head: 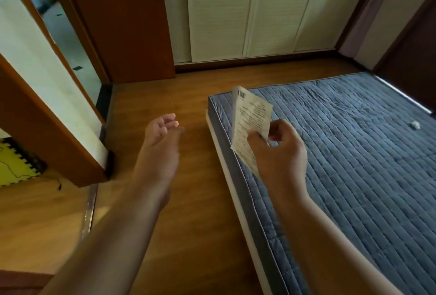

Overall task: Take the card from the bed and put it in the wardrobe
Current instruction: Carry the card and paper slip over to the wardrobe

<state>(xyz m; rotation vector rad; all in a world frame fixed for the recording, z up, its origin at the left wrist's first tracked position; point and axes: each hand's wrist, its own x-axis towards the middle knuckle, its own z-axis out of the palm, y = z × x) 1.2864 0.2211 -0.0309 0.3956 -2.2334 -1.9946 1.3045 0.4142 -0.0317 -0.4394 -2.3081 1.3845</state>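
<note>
Dim daylight, wide-angle edge distortion

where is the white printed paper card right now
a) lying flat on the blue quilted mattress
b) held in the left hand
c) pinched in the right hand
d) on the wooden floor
c: the white printed paper card is pinched in the right hand above the corner of the blue quilted mattress; the left hand is open and empty.

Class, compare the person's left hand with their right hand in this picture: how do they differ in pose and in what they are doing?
The right hand pinches a printed card between thumb and fingers; the left hand holds nothing. The right hand's fingers are curled shut; the left hand's are loosely open, palm turned inward. The right hand is over the edge of the bed; the left hand is over the wooden floor. Both reach forward, bare.
</note>
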